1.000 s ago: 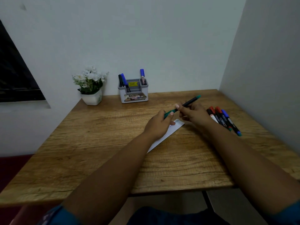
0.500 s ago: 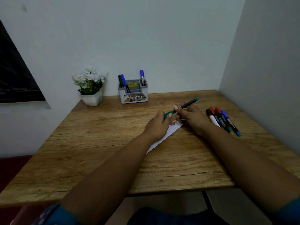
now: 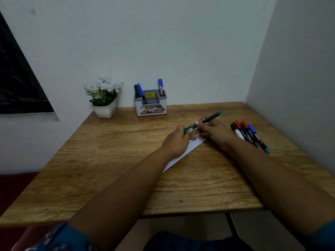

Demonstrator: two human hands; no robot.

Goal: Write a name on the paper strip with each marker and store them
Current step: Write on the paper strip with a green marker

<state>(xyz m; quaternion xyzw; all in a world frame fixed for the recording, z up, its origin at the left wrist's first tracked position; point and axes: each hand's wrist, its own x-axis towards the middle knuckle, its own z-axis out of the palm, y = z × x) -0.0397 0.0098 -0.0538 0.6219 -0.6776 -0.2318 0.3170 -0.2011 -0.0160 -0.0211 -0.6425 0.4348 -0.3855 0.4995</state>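
Observation:
A green marker [image 3: 210, 118] with a black barrel is held above the table between both hands. My right hand [image 3: 215, 132] grips its barrel. My left hand [image 3: 176, 140] pinches the green cap end [image 3: 189, 127]. Under both hands lies a white paper strip [image 3: 183, 154], slanted, with small writing near its far end. Several markers [image 3: 249, 134] with black, red and blue caps lie side by side to the right of my right hand. A grey holder [image 3: 150, 105] at the back wall contains a black marker and two blue ones.
A white pot of white flowers [image 3: 104, 98] stands at the back left of the wooden table [image 3: 108, 160]. Walls close off the back and right sides. A dark window sits at the left.
Both hands with the green marker have drifted slightly down towards the paper; the grip on marker and cap looks the same.

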